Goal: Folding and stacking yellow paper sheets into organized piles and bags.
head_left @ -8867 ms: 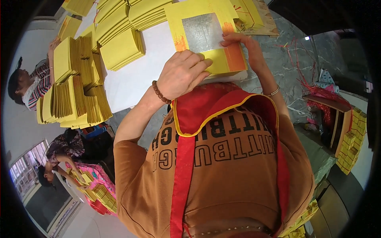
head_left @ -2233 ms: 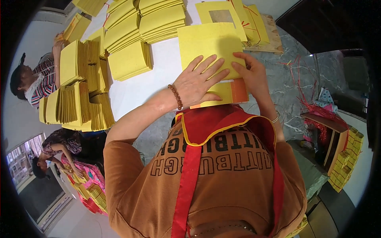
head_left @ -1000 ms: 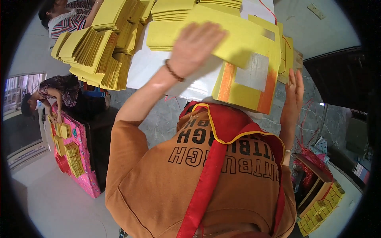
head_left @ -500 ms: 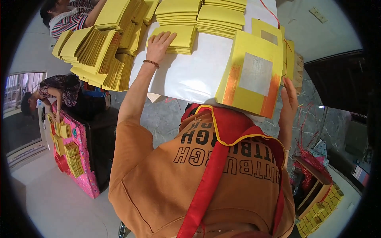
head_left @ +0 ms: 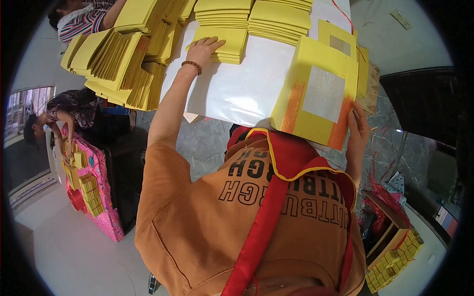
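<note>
"How are the fingers of the left hand [head_left: 201,50]?"
"Slightly spread, lying over a folded yellow stack [head_left: 232,44] close to twelve o'clock from mid-view. The thumb is hidden, so I can't tell whether they pinch it."
"And the right hand [head_left: 359,121]?"
"Between two and three o'clock, fingers loosely bent, a little apart, pinching nothing I can see. They're right at the edge of the large sheet stack [head_left: 308,118]; I can't tell if they touch."
"Where is that one?"
"At two o'clock, by the near edge of the white-covered table [head_left: 237,89]. Its yellow top has a silver-grey square [head_left: 324,93] and orange bands [head_left: 293,108]."
"Farther out?"
"Folded yellow bundles [head_left: 111,56] at ten, some fanned. Beyond them, also at ten, a person in a striped top [head_left: 86,24]. Around half past nine, another person [head_left: 73,106] bends over a pink cloth [head_left: 110,222] at eight. Red strands [head_left: 380,197] gather near four."
</note>
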Motion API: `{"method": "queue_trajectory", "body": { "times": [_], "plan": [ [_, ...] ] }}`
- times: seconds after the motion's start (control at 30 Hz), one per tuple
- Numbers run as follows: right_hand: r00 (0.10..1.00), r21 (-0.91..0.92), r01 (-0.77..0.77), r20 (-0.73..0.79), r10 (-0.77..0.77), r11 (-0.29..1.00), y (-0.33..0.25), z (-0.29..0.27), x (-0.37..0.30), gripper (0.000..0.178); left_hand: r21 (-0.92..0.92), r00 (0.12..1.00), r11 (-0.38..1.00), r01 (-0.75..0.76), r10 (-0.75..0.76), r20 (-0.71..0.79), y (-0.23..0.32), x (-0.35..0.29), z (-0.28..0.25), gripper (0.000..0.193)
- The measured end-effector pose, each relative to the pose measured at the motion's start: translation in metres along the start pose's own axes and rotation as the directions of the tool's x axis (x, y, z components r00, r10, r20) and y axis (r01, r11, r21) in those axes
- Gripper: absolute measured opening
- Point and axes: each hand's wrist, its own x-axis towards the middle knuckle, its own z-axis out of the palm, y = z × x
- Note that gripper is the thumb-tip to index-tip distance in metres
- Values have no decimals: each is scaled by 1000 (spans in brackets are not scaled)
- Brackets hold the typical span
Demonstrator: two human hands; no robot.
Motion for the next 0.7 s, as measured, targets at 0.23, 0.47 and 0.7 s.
{"method": "queue_trajectory", "body": {
  "times": [0.23, 0.47, 0.7],
  "plan": [
    [1000, 76, 9, 23, -11, 997, 2, 9, -4, 32, -7, 996, 996, 88, -88, -25, 14, -17, 17, 69],
    [970, -140, 245, 44, -241, 959, 0, 3, -1, 31, -2, 990, 999, 35, -34, 135, 8, -10, -1, 75],
    [930, -302, 337, 257, -264, 892, -11, -5, 4, 21, -67, 997, 998, -7, 12, 79, 8, -4, -30, 79]
  ]
}}
